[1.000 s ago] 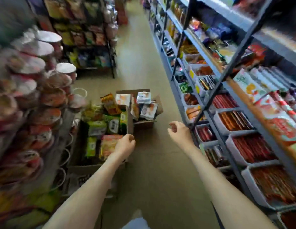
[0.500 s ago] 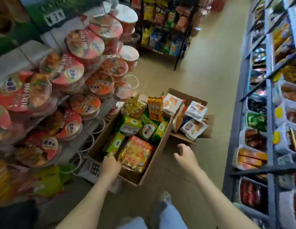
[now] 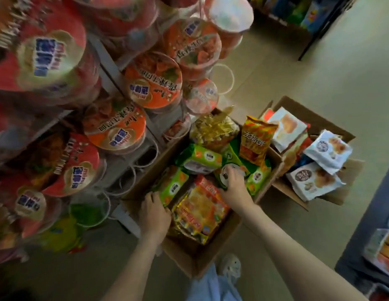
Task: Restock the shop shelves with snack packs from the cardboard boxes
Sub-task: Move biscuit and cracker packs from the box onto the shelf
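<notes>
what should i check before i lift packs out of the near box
1. Box open: ok, the near box has its top open.
2. Contact, left hand: ok, its fingers touch the end of the green pack.
3. Contact, right hand: ok, it lies on the round-logo pack.
4. Firm grip by either hand: cannot tell, the picture is blurred.
5. Room above: probably not ok, the noodle cups jut out close over the box's left side, so lift toward the aisle.
</notes>
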A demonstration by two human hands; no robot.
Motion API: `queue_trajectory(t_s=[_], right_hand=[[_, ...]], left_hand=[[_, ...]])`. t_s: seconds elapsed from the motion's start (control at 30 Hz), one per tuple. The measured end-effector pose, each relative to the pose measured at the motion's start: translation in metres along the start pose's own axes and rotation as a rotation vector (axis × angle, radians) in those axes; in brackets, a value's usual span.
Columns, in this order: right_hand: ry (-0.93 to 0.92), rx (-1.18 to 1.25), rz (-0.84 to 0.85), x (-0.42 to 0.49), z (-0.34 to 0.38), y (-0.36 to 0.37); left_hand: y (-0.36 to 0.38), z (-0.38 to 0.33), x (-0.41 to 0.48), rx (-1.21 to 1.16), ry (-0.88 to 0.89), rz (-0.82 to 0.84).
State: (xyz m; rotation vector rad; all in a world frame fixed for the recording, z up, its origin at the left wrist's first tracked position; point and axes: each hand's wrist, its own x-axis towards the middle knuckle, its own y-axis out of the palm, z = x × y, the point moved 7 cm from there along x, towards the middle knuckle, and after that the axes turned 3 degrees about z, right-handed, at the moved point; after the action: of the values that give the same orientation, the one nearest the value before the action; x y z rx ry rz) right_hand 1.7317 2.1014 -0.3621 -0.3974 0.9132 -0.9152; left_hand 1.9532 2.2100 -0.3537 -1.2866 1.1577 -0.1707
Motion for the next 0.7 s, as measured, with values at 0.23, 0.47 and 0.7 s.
queue_trajectory(t_s=[0.23,0.47,0.7], right_hand=[[-0.127,-0.272,-0.025,0.112,0.031,0.034],[-0.299,-0.286,-0.222,0.096,0.029,0.024],[-0.365,-0.277,-0.458,0.015,0.024,-0.021]], left_hand=[[0.040,-0.016,0.049,0.206,0.087,0.039],[0.048,-0.019,0.060,0.307,0.051,0.107],[0.013,-0.069,0.038,-0.535,-0.068,0.222]])
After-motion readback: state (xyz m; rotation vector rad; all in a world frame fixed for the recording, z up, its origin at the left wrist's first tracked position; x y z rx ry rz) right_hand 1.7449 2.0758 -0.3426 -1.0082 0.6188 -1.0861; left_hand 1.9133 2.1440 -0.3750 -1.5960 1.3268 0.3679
